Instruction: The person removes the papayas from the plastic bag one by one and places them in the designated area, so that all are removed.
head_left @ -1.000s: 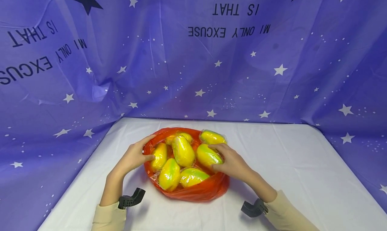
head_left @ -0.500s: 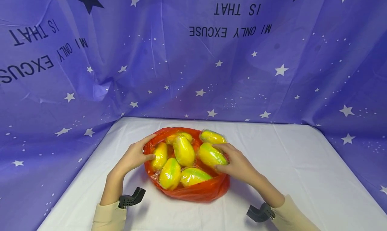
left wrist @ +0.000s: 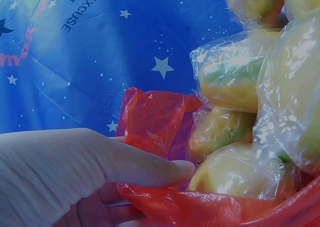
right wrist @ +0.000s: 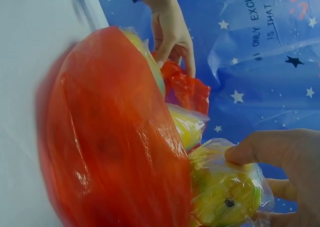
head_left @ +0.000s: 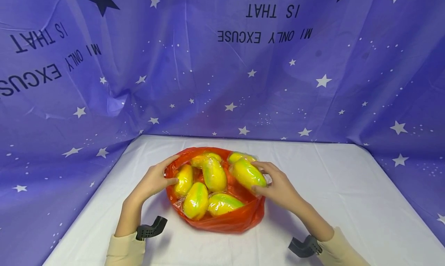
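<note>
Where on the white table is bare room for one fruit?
The white table is bare between the right hand and the right curtain, and in front of the red bag. Crowded: the bag, holding wrapped fruits, left hand at its rim.

The left hand (left wrist: pixel 65 172) reaches in from the left and pinches the edge of a red plastic bag (left wrist: pixel 152 122), its thumb pointing right, with the tip just beside a yellowish fruit (left wrist: pixel 235 169); whether the two touch is hard to tell. On the right, other fruits (left wrist: pixel 227 84) sit close together in clear, creased, shiny wrap, one streaked green, and a large fruit (left wrist: pixel 295 92) is cut off by the right edge. Far behind is a blue backdrop (left wrist: pixel 95 82) with white stars, dark lettering and, at the left, red writing.
</note>
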{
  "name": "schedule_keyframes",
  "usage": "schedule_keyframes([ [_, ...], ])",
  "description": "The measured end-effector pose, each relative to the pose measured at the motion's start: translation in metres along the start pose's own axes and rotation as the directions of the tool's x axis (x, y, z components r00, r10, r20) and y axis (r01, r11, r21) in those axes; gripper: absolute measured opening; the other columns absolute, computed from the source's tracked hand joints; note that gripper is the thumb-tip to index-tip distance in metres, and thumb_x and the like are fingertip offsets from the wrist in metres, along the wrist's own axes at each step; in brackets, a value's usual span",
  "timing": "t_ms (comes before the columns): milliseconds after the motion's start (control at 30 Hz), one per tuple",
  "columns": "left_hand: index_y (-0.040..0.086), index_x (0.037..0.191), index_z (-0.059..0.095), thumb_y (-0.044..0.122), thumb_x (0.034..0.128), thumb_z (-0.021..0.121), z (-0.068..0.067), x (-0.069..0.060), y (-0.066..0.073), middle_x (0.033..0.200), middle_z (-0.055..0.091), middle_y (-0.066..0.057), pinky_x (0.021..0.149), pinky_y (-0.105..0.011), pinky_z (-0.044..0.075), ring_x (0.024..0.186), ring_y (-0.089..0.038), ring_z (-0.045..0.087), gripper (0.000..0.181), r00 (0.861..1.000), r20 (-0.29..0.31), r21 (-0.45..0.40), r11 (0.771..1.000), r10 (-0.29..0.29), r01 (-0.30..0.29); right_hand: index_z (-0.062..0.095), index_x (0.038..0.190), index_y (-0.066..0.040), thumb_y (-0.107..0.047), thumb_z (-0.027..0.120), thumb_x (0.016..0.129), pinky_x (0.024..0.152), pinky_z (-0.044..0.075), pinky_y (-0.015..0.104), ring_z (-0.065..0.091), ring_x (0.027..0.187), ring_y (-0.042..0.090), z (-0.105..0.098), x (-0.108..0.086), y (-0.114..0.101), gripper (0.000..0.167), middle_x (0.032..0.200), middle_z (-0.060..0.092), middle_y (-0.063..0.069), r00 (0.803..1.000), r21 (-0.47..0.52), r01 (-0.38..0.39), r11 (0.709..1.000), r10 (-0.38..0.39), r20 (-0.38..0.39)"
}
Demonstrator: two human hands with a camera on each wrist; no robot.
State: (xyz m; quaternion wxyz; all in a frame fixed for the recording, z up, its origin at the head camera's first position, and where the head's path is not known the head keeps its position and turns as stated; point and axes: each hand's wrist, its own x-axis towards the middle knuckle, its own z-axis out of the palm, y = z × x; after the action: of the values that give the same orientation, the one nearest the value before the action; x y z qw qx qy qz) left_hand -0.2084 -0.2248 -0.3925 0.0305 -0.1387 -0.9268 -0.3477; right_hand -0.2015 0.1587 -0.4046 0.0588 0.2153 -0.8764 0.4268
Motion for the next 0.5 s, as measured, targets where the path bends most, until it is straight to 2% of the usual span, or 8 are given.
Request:
schedule_keyframes([
  [200, 0.009, 0.145, 0.044, 0.002, 0.0795, 0.072, 0.002, 0.0, -0.002, 0.142, 0.047, -0.02, 0.103, -0.061, 0.033, 0.128, -0.044, 0.042, 0.072, 1.0, -0.003, -0.002, 1.0, 0.007, -0.007, 0.053, 0.137, -0.021, -0.018, 0.081, 0.075, 0.074, 0.057, 0.033, 0.056, 0.111, 0.027, -0.009, -0.002, 0.006, 0.067, 0.132, 0.054, 0.002, 1.0, 0.004, -0.017, 1.0, 0.017, -0.025],
  [500, 0.01, 0.145, 0.043, 0.0, 0.0786, 0.071, 0.004, 0.001, -0.002, 0.138, 0.05, -0.023, 0.099, -0.06, 0.038, 0.122, -0.046, 0.048, 0.073, 1.0, -0.011, 0.018, 1.0, -0.005, 0.005, 0.054, 0.136, -0.016, -0.017, 0.08, 0.076, 0.076, 0.056, 0.042, 0.057, 0.109, 0.031, -0.022, -0.006, 0.019, 0.065, 0.131, 0.054, 0.008, 0.997, -0.027, -0.012, 1.0, 0.01, -0.081],
])
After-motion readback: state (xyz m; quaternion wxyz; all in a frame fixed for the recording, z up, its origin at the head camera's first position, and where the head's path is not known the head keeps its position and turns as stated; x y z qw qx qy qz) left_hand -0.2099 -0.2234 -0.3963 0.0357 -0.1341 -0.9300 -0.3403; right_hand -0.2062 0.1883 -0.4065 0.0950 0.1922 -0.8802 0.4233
